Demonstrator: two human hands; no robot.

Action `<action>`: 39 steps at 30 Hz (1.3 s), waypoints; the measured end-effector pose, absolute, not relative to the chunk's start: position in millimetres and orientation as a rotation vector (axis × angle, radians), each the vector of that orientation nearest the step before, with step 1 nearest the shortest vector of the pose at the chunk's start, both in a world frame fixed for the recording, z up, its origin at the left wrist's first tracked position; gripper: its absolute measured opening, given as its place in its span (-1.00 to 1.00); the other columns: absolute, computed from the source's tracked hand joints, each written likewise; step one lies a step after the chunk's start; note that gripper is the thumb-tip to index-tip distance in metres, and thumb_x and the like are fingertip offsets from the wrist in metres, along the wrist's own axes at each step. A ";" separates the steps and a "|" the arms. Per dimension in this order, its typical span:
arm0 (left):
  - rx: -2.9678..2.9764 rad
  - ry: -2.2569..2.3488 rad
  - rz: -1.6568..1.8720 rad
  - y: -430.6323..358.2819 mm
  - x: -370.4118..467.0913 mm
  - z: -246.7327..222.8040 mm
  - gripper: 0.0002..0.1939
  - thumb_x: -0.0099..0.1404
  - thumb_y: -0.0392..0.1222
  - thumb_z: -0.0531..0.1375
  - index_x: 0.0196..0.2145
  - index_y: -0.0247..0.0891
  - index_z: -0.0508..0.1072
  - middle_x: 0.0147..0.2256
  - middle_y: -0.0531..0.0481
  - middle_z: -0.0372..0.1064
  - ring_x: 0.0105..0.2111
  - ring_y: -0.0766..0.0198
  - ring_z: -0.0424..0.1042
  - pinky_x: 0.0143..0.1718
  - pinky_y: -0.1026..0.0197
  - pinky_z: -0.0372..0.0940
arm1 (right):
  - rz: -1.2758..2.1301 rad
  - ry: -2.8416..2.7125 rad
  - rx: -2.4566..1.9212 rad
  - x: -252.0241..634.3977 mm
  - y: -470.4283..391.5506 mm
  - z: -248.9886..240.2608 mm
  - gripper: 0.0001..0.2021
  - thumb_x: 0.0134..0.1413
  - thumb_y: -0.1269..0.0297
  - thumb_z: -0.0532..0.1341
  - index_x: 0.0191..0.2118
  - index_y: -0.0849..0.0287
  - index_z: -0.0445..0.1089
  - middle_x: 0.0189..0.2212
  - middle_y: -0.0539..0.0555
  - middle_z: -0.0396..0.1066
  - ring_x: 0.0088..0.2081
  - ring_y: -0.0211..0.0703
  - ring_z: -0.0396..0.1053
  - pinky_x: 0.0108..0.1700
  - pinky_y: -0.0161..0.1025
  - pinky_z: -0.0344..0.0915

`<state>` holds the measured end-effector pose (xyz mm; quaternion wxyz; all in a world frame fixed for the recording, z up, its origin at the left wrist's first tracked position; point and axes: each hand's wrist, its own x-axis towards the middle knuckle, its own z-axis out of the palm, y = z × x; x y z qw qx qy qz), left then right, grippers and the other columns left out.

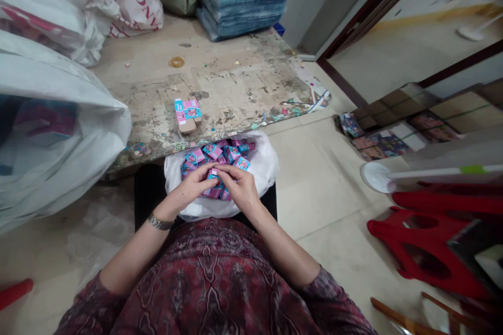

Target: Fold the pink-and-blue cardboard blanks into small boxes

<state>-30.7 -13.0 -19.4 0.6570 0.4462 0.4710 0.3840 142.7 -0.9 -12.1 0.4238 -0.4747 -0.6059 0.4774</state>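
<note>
My left hand [195,186] and my right hand [242,188] meet fingertip to fingertip above my lap. Pinched between them is a small pink-and-blue box [214,172], mostly covered by the fingers. Just below lies a heap of similar small printed boxes [212,151] inside a white plastic bag [266,163], which rests open on my lap. On the worktable [236,89], near its front edge, sits a pink-and-blue carton [187,113] with brown cardboard flaps showing. Neither hand touches that carton.
Large white bags [58,131] crowd the left side. A blue wrapped stack [241,10] and a rubber-band ring [176,62] are on the table. To the right stand red stools [424,251], a white round-based stand [377,177] and bundled cartons [396,138].
</note>
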 end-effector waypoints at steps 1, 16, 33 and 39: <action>1.013 1.070 0.863 -12.9 -30.6 -19.6 -0.46 0.18 -0.15 0.35 0.14 -0.15 0.48 0.19 -0.12 0.39 0.25 -0.02 0.27 0.31 -0.10 0.09 | 1.161 -1.538 -1.193 142.7 -1.7 -12.0 -0.80 0.18 0.25 0.26 -0.15 0.06 0.62 -0.17 0.07 0.65 -0.13 -0.06 0.60 0.00 -0.12 0.50; 0.784 1.088 0.937 -14.6 -29.3 -1.7 -0.50 0.09 -0.22 0.40 0.03 -0.19 0.57 0.03 -0.10 0.52 0.12 -0.01 0.39 0.16 0.01 0.25 | 0.968 -1.768 -0.955 143.2 -6.8 -16.5 -0.75 0.32 0.26 0.19 0.01 -0.02 0.56 -0.04 0.13 0.58 0.02 -0.07 0.52 0.11 -0.04 0.46; 0.478 1.067 1.079 -15.8 -19.7 -8.5 -0.65 0.16 -0.06 0.34 -0.13 -0.26 0.63 -0.03 -0.15 0.55 0.13 -0.05 0.38 0.06 0.04 0.32 | 0.906 -1.793 -0.981 143.2 -8.4 -26.3 -0.74 0.31 0.27 0.21 0.05 0.01 0.51 -0.04 0.14 0.57 0.02 -0.08 0.51 0.10 -0.06 0.45; 0.472 1.082 1.061 -19.7 -19.5 -13.3 -0.69 0.17 -0.07 0.33 -0.16 -0.27 0.62 -0.05 -0.16 0.54 0.08 -0.02 0.42 0.00 0.05 0.37 | 0.958 -1.789 -1.012 143.0 -9.6 -28.6 -0.77 0.29 0.26 0.20 0.00 0.01 0.54 -0.08 0.12 0.59 0.00 -0.06 0.52 0.10 -0.05 0.43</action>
